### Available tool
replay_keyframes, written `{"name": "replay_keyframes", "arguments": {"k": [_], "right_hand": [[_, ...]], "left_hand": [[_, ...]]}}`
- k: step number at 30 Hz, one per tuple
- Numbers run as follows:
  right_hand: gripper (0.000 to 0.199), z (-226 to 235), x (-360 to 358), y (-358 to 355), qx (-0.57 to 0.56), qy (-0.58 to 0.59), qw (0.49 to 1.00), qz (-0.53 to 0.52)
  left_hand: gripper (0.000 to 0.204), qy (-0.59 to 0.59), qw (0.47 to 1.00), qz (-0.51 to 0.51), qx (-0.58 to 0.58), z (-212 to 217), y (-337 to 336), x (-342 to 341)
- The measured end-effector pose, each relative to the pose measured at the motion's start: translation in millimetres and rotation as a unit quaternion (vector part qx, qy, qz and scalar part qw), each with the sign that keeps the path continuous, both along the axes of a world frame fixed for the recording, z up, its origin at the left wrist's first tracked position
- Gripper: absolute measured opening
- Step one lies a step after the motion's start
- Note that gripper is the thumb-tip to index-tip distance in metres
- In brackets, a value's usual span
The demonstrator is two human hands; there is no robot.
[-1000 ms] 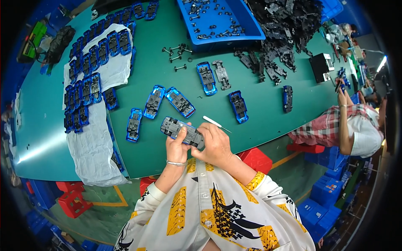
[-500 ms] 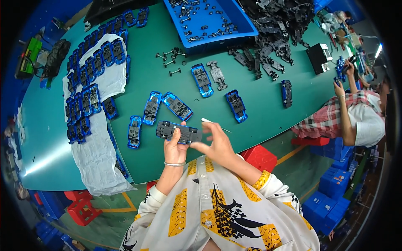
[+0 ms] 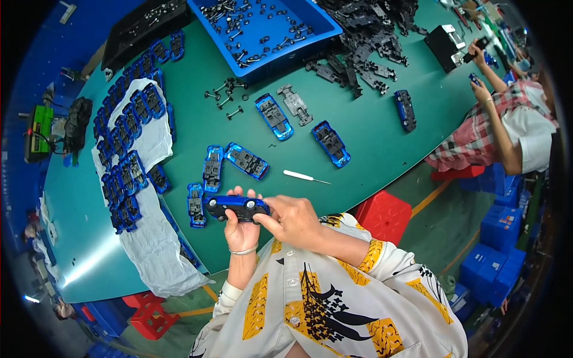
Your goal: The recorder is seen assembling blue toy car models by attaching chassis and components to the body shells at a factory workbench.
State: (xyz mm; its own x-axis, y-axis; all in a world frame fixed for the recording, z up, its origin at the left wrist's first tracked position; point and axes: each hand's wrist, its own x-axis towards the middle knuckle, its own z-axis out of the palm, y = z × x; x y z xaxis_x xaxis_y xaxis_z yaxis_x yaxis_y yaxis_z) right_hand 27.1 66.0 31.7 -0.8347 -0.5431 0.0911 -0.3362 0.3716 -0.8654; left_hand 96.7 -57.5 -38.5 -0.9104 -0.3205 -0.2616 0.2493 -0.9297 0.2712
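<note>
Both hands hold one blue toy car [image 3: 237, 207] over the near edge of the green table [image 3: 358, 143]. My left hand [image 3: 240, 231] cups it from below, and my right hand [image 3: 290, 218] pinches its right end. The car lies on its side, blue body and black wheels showing. Just beyond it on the table lie upturned blue car shells with black chassis [image 3: 212, 168], [image 3: 246, 160], [image 3: 196, 204]. A thin white-handled tool [image 3: 304, 176] rests to the right of them.
A white cloth [image 3: 143, 197] at the left carries several rows of blue cars. A blue tray [image 3: 262, 30] of axles and a pile of black chassis parts [image 3: 370, 36] sit at the far side. Another person [image 3: 513, 119] works at the right. A red stool [image 3: 385, 215] stands below.
The car in my hands has been turned over: earlier its black underside faced up, now the blue body shows. The hands stay at the table's near edge.
</note>
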Motion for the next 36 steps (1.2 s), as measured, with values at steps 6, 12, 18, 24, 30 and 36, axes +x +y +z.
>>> {"name": "replay_keyframes", "arguments": {"k": [6, 12, 18, 24, 30, 36], "right_hand": [[0.026, -1, -2, 12, 0.008, 0.055, 0.998, 0.015], [0.029, -26, -7, 16, -0.042, -0.067, 0.995, -0.069], [0.027, -30, -21, 28, -0.1, -0.252, 0.962, -0.022], [0.029, -14, -42, 47, 0.044, -0.24, 0.966, 0.08], [0.03, -10, -27, 29, 0.078, -0.21, 0.955, 0.197], [0.033, -17, -37, 28, 0.043, -0.422, 0.89, 0.169]], "left_hand": [[0.052, 0.015, 0.999, -0.03, 0.021, -13, 3, 5], [0.048, -0.067, 0.997, -0.009, 0.031, 9, 30, -16], [0.051, -0.109, 0.993, -0.04, -0.026, 18, 38, -12], [0.091, -0.148, 0.938, -0.172, -0.261, 11, -13, 32], [0.064, -0.094, 0.752, -0.376, -0.533, 56, -25, -6], [0.027, -0.174, 0.79, -0.449, -0.38, 51, -16, 0]]}}
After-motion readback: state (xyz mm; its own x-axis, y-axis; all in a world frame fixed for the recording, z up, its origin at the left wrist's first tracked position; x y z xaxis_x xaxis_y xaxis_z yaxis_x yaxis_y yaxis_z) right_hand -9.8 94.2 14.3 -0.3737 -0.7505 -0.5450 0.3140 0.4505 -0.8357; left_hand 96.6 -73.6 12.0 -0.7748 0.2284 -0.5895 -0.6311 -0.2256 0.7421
